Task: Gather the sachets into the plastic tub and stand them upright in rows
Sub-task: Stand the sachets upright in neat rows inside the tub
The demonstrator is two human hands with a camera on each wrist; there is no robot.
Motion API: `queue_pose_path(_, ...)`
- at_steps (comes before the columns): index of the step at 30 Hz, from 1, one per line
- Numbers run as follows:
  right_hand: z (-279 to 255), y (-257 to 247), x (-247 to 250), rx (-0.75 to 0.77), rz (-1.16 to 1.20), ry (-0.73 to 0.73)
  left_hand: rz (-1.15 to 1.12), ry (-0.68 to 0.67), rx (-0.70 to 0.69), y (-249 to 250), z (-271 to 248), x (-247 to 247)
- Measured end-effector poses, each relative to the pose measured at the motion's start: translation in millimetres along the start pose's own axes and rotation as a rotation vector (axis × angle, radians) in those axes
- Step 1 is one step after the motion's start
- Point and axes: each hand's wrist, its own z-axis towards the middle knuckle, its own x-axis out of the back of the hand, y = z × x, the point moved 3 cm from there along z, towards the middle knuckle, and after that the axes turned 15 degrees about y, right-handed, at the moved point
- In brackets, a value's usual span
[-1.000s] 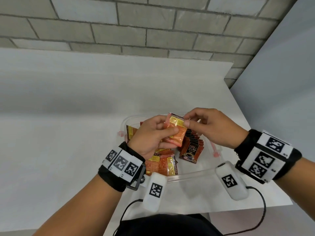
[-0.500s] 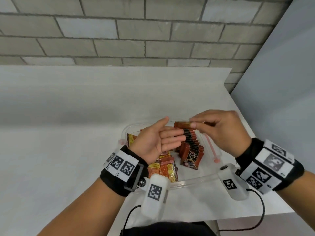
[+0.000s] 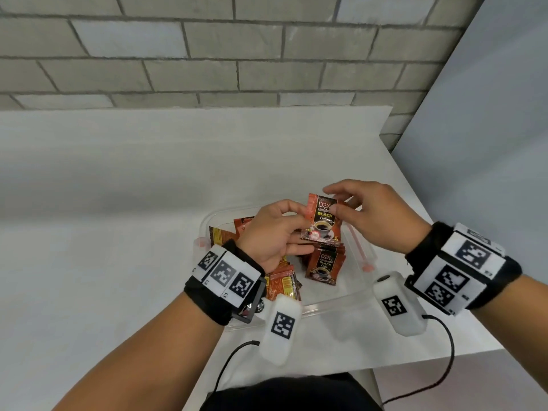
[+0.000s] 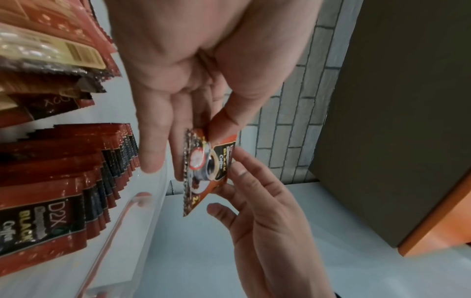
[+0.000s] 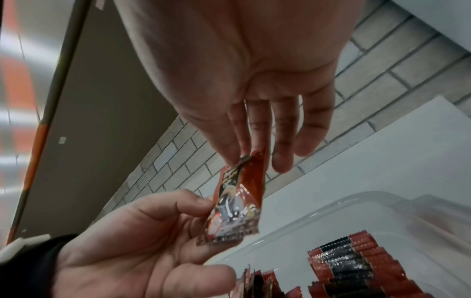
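Both hands hold one sachet (image 3: 321, 221) above the plastic tub (image 3: 335, 302): left hand (image 3: 274, 232) pinches its nine-o'clock edge, right hand (image 3: 373, 215) apparently pinches the top. Next, probably lower it upright into the row (image 3: 321, 264) at six o'clock.

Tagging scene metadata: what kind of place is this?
Probably a lab or recording setup, not a home: bare white table, painted block wall, and marker-tagged wristbands on both arms.
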Motion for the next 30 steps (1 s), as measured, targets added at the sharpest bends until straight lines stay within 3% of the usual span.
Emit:
queue_pose_path(6,-2.2,5.1,10.8,-0.071,0.049,-0.113,-0.031,0.063,0.079,-2.3,0.2,-2.5)
queue_pose_path(17,-25.4,22.1,-34.7,-0.03,-0.362,-0.447,-0.089,0.126,0.29,-24.2,0.0,-5.9)
queue_pose_path(23,-22.4,21.8,-48.2,0.11,-0.572,-0.479,-0.09,0.115,0.346,-23.0,-0.4,-9.1)
queue_pose_path(30,-22.2,20.6,-53.5,0.154,-0.622,-0.49,-0.105,0.119,0.4,-21.5,-1.6,-10.4)
